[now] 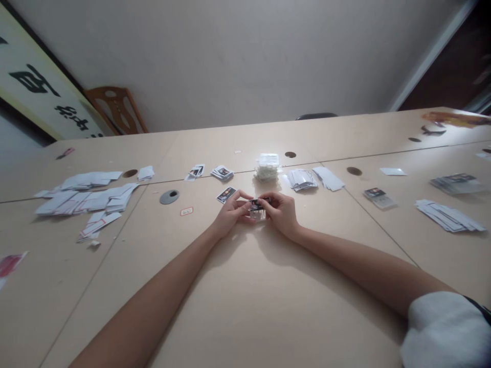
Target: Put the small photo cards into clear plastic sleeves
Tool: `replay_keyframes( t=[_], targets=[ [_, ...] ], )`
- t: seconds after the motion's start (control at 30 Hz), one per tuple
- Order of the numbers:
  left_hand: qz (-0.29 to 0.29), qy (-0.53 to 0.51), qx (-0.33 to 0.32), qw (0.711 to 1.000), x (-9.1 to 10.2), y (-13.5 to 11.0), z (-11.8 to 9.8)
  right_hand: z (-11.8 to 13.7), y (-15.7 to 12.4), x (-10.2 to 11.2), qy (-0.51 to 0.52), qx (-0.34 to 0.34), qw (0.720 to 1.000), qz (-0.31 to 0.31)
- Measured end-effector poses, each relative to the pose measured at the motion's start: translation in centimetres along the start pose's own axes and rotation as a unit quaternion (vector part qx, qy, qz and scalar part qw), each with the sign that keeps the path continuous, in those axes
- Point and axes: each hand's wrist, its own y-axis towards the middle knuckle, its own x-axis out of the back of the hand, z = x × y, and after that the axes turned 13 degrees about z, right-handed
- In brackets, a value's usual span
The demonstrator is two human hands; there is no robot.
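Between my two hands is a small dark picture card (pixel 254 205) with a clear plastic sleeve (pixel 258 214) at its lower part. My left hand (pixel 235 210) pinches its left side, thumb on top. My right hand (pixel 282 210) grips the right side with thumb and fingers pressed together. Whether the card sits inside the sleeve or against it, I cannot tell. One loose picture card (pixel 226 194) lies just beyond my left fingers. Past my hands stands a stack of clear plastic sleeves (pixel 267 167). Small piles of picture cards (pixel 222 173) lie beyond to the left.
White paper slips (pixel 88 197) spread over the left side. White cards (pixel 302 179) lie right of the sleeve stack. Farther right are sleeved cards (pixel 379 198) and a fan of white slips (pixel 449 215). A grey cable-hole cover (pixel 169 197) and pink-handled scissors (pixel 67 152) are at left.
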Motion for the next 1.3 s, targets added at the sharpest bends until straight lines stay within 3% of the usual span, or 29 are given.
replay_keyframes(
  t=[1.3],
  targets=[
    [-0.014,0.005,0.007,1.0,-0.15,0.04,-0.08,0.09,0.09,0.1,-0.001,-0.006,1.0,0.005]
  ],
)
